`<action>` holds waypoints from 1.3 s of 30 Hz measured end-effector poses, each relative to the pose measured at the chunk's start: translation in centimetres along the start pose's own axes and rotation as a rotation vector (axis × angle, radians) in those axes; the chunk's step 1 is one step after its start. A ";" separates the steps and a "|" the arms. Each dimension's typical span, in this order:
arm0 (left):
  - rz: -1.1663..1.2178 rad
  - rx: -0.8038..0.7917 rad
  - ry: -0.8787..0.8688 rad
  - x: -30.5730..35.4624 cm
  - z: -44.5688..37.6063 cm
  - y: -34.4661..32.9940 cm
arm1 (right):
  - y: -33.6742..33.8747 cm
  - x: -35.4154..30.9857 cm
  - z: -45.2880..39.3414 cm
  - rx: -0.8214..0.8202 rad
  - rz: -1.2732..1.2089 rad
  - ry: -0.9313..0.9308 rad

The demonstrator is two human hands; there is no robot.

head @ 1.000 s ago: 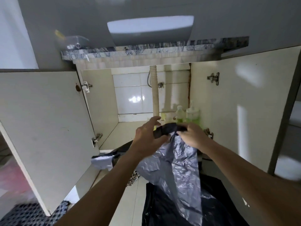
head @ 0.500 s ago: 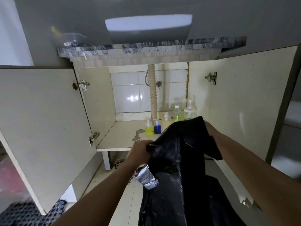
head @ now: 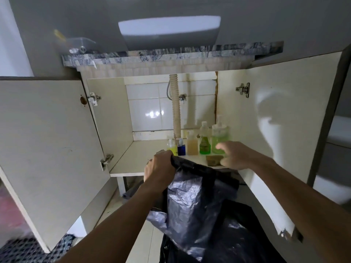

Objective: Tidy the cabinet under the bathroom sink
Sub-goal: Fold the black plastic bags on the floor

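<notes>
Cabinet [head: 123, 162] doors stand wide open; at its shelf's front edge the left hand [head: 159, 168] grips the rim of a black plastic bag [head: 199, 204] hanging below the shelf. Right hand [head: 234, 155], fingers loosely spread, rests over a brown block [head: 213, 160] on the shelf, before a row of bottles [head: 204, 143] beside the drain hose [head: 176, 107].

Both doors [head: 47, 149] swung wide; cabinet mouth unblocked. Left half of shelf [head: 144, 156] bare, reachable. Right rear crowded by bottles [head: 204, 143]; drain hose [head: 176, 109] stands mid-back. Front edge partly blocked by bag [head: 199, 196].
</notes>
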State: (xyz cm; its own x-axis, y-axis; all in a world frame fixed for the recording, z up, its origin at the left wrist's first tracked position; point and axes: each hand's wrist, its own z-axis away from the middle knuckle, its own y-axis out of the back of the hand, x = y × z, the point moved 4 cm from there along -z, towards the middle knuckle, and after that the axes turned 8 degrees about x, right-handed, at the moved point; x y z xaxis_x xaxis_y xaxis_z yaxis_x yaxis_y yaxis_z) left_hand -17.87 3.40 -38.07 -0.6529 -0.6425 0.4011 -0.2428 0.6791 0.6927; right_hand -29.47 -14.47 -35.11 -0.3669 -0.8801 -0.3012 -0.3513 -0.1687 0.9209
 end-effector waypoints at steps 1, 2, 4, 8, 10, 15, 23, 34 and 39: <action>-0.015 0.001 -0.018 0.1 0.0 -0.1 | -0.3 -1.7 0.4 -0.024 -0.063 0.074; -0.020 -0.009 -0.038 0.2 0.1 -0.2 | -1.1 -3.3 1.0 -0.082 -0.118 0.117; -0.001 -0.034 -0.072 0.5 0.1 -0.2 | -3.9 -5.1 1.8 -0.225 -0.125 0.096; 0.055 -0.058 -0.138 0.8 0.3 -0.4 | -8.0 -3.8 1.2 -0.078 0.248 0.061; 0.076 -0.048 -0.170 0.6 0.4 -0.4 | -7.9 -2.7 0.6 0.041 0.255 0.070; 0.089 -0.042 -0.176 0.5 0.4 -0.4 | -8.3 -2.8 0.4 -0.052 -0.051 0.074; 0.084 -0.066 -0.138 0.8 0.6 -0.5 | -9.1 -5.4 0.0 0.158 0.024 0.049; -0.095 -0.197 -0.277 -1.6 0.7 -1.1 | -5.8 -2.8 0.4 0.247 0.024 0.069; -0.128 -0.139 -0.159 -2.1 1.0 -1.7 | -5.4 -0.1 0.3 0.167 -0.002 0.056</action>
State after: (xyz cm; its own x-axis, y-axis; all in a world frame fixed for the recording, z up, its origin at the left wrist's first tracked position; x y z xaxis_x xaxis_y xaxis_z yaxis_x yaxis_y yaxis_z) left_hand -16.78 3.97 -40.65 -0.7304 -0.6489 0.2132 -0.2369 0.5333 0.8121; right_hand -27.73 -13.33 -40.16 -0.3192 -0.9039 -0.2848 -0.4920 -0.0988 0.8650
